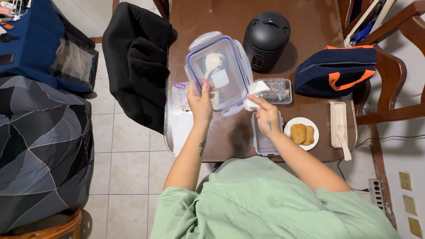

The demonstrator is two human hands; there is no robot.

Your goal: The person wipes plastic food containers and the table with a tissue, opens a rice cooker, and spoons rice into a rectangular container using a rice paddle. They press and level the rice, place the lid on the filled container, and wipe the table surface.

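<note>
Clear plastic container [217, 73] tilted up in our left hand [200, 101], fingers clamped on its rim, exposing the inside; right hand [267, 116] pinches a white tissue [254, 93] against it.

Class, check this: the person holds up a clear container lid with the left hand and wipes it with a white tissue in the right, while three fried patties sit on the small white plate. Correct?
Not quite. The head view shows two fried patties on the white plate, not three. The rest stands: the left hand holds up the clear lid, and the right hand presses a white tissue to it.
</note>
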